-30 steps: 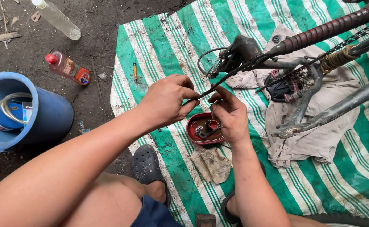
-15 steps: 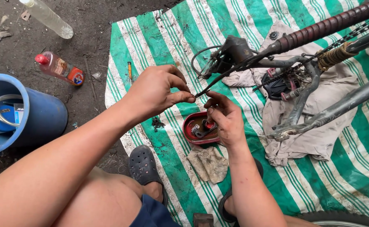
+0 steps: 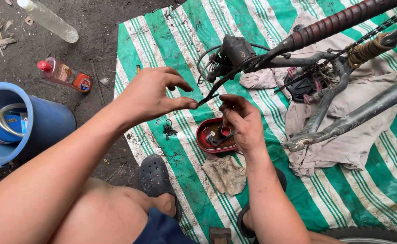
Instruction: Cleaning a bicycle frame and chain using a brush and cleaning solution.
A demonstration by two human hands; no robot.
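the left hand [image 3: 151, 95] is raised above the green-and-white striped tarp [image 3: 162, 36]. its thumb and forefinger are pinched together on the near end of a thin dark cable [image 3: 216, 88]; the other fingers are spread apart and curled above. the cable runs up and to the right from the pinch toward the dark component [image 3: 234, 49] at the end of the bicycle frame [image 3: 343, 20], which lies across the tarp on a grey cloth [image 3: 343, 149].

the right hand [image 3: 241, 119] is just beside the left, fingers curled together near the same cable end; whether they clamp anything cannot be told. this hand sits directly above a small red dish [image 3: 205, 142] holding small metal parts. a dirty rag [image 3: 228, 174] lies on the tarp just below the dish, and a small dark chain piece [image 3: 169, 130] lies to its left.

off the tarp, on the dirt, stand a blue bucket [image 3: 44, 122], a red-capped bottle [image 3: 65, 74] and a clear plastic bottle [image 3: 49, 20]. a black clog [image 3: 155, 178] is worn on the foot near the tarp edge.
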